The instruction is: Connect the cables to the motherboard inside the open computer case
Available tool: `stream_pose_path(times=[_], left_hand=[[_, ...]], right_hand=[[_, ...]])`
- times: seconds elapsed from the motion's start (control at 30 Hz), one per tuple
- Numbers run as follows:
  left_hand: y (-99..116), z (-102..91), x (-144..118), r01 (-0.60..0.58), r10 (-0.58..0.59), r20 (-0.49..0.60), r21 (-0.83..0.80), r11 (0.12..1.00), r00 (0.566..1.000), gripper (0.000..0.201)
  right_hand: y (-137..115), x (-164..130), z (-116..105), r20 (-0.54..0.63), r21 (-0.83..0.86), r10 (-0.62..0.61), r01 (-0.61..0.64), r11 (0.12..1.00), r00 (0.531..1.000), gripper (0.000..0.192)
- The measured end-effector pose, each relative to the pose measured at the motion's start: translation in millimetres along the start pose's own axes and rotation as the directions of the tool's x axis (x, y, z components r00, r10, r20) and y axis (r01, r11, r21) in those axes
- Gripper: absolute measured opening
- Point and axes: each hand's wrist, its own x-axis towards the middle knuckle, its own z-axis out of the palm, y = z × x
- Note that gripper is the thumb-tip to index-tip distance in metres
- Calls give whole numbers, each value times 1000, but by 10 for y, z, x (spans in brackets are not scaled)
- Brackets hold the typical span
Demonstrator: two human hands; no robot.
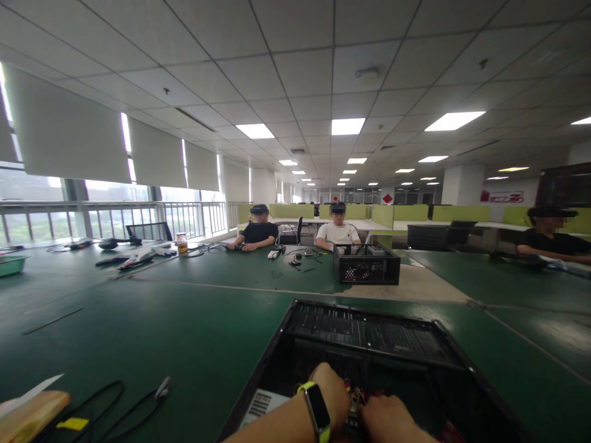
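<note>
In the head view, an open black computer case [383, 338] lay on the green tabletop [175, 332], and both hands worked inside it. I took the coloured wires [354, 394] in the case as the centre of the clock. The left hand [329, 391] was at nine o'clock and the right hand [390, 418] at four o'clock, each just beside these wires. Both were bent downward with the fingertips hidden, so I could not tell whether they were pinching a wire or only touching. A pale panel [262, 407] with dark slots was also at nine o'clock, partly behind the left forearm [277, 424].

The wires were crowded between the hands, so in my judgement a pull on one could loosen its neighbour. Because the hands covered the place, a connector could be pressed in crooked and be damaged. The smartwatch [316, 406] on the left wrist could catch a wire if the arm turned, and the case's edge could scrape the skin. The black cables [162, 387] outside, farther at nine o'clock, and the second case [367, 269] at twelve o'clock were well apart and seemed less risky
</note>
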Motion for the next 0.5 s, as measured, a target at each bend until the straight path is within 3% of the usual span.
stream_pose_path(times=[0.17,0.5], left_hand=[[-2,-59,-53,-21,21,11,-11,1000,1000,30],[-56,-135,-64,-82,82,45,16,996,996,45]], right_hand=[[5,-28,-37,14,-20,-23,24,1000,1000,22],[27,-49,-89,41,14,-100,100,995,994,34]])
